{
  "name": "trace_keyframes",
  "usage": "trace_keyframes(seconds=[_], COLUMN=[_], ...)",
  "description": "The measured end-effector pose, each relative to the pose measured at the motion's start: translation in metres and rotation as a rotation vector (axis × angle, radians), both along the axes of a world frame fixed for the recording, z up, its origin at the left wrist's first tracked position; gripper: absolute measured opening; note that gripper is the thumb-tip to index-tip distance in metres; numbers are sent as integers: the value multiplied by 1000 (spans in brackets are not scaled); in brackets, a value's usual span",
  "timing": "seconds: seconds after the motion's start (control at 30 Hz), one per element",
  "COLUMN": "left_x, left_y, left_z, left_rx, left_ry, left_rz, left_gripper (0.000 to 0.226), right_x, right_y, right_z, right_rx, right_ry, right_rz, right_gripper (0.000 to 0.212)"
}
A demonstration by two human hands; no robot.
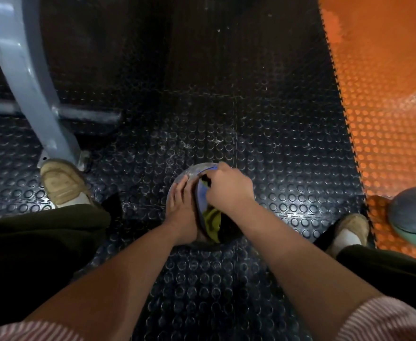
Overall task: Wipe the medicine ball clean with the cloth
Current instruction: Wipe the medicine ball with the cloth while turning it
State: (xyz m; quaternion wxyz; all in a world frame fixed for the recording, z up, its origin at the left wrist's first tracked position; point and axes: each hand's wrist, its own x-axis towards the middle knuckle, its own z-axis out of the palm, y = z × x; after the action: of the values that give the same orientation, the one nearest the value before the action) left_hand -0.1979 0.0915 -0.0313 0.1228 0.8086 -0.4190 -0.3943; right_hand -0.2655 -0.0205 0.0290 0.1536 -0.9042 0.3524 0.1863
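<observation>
Steady medicine ball [194, 172] on black floor mat [226, 119] with flat, straight-fingered left hand [181, 205], drag cloth [213, 217] bunched in right hand [229, 189] firmly over top, then rotate for far side.

The black floor [275, 119] and orange floor [386, 119] at right look rubbery, studded with raised rings and faintly shiny, the medicine ball [194, 172] matt and dusty, the cloth [213, 221] soft fabric, the left frame [30, 77] smooth painted metal.

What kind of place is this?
Likely a gym: black studded rubber mats, a grey metal machine frame, the medicine ball being wiped with the cloth, and a second ball on the orange mat.
</observation>
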Motion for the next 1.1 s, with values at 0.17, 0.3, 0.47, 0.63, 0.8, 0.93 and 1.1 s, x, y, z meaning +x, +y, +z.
trace_keyframes(seconds=[0.17,0.3,0.47,0.63,0.8,0.93,1.1], left_x=[5,4,7,-2,-8,-10,-7], left_y=[-5,-6,-9,-12,-18,-23,-17], left_z=[-5,-7,-5,0,-7,-8,-12], left_rx=[-53,-39,-45,69,37,17,-27], left_ry=[-28,-30,30,-38,-81,-47,-25], left_rz=[1,39,63,-50,-40,12,2], left_gripper=[152,139,118,143,150,138,126], right_x=[30,7,-28,0,11,-29,-51], right_y=[-21,-1,26,-17,-46,-7,12], right_z=[-9,-5,1,-11,-22,-28,-30], right_rx=[82,61,39,-35,64,-23,50], right_ry=[-2,-24,-35,34,9,-169,-255], right_rz=[-240,-89,24,-148,-254,-147,-91], right_gripper=[26,38,42,37,39,45,42])
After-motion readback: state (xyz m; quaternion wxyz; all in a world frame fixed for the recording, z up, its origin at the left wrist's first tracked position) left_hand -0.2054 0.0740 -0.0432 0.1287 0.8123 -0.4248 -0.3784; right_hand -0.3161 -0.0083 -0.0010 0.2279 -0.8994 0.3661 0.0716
